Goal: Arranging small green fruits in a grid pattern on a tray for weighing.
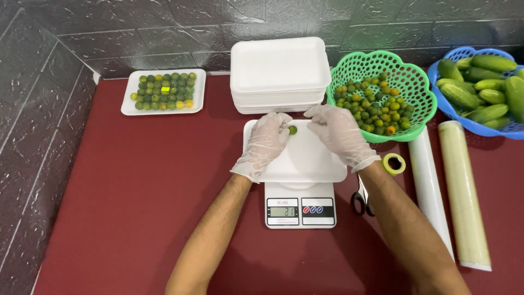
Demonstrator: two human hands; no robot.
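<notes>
Small green citrus fruit (293, 130) lies on the far end of a white foam tray (305, 161), which sits on a white kitchen scale (299, 210) at the middle of the dark red tabletop (136, 191). It is the only fruit visible on that tray. The left hand (263, 145), in a thin clear glove, rests on the tray's left part with its fingertips touching or just beside the fruit; the fingers are loosely curled, and a firm pinch cannot be confirmed. The right hand (341, 134), also gloved, hovers over the tray's right far corner, fingers bent and half closed; whether it holds a fruit cannot be told.

Just beyond the right hand stands a green plastic basket (420, 82) holding many small green and yellow fruits. Behind the scale is a stack of empty foam trays (279, 74). At the far left lies a filled tray (164, 92), its fruits packed in rows. To the right of the scale are black-handled scissors (361, 199), a roll of yellow tape (394, 163), two rolls of film (461, 196), and a blue basket of cucumbers (480, 87).

Judgement: the step in hand appears to be the start of loading the tray on the scale, with the first fruit being set down. The next move would call for short reaches to the green basket, placing fruit gently so the light tray does not shift on the scale platform.
</notes>
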